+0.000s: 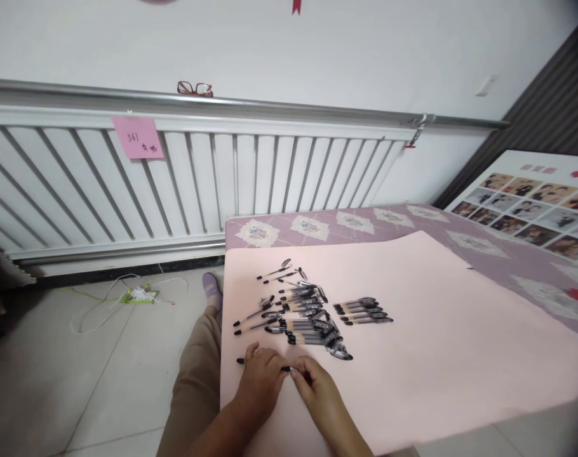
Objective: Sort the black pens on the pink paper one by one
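My left hand (261,379) is closed around a black pen (286,368), held level near the front of the pink sheet. One dark end of the pen sticks out to the left of my fist, the other to the right. At that right end the thumb and forefinger of my right hand (314,379) pinch together on the pen's end; any small part between them is too small to make out. Just beyond my hands lies a loose heap of black-and-clear pens (303,324) with black caps. To its right, several capped pens (365,311) lie side by side in a neat group.
A pink sheet (441,355) covers much of the purple patterned surface (312,226). Behind it stands a white radiator (251,171) with a pink note (137,138) and glasses (194,89) on the pipe. A power strip (139,296) with cables lies on the floor. A photo board (531,203) leans at right.
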Action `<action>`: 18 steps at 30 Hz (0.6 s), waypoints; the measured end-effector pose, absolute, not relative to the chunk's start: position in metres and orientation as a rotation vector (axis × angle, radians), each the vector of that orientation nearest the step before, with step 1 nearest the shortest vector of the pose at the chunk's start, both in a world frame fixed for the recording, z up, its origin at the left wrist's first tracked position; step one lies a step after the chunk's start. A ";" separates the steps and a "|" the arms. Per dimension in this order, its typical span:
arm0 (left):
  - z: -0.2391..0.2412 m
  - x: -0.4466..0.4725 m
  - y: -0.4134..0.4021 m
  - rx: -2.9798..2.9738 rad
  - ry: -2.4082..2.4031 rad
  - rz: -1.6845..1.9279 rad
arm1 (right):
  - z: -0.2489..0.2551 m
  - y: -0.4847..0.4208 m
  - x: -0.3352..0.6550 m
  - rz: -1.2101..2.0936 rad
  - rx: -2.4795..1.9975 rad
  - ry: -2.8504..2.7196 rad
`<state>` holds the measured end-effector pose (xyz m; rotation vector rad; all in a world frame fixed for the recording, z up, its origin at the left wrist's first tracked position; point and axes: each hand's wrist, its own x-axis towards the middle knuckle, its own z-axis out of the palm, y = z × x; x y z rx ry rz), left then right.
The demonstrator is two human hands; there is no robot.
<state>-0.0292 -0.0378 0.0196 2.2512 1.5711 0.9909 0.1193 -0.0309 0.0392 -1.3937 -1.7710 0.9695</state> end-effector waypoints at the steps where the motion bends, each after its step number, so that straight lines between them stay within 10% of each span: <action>1: 0.019 -0.029 -0.038 2.254 1.573 0.987 | 0.039 -0.031 0.119 0.944 -1.390 -1.795; 18: 0.018 -0.028 -0.037 2.250 1.563 0.992 | 0.041 -0.027 0.119 1.015 -1.364 -1.780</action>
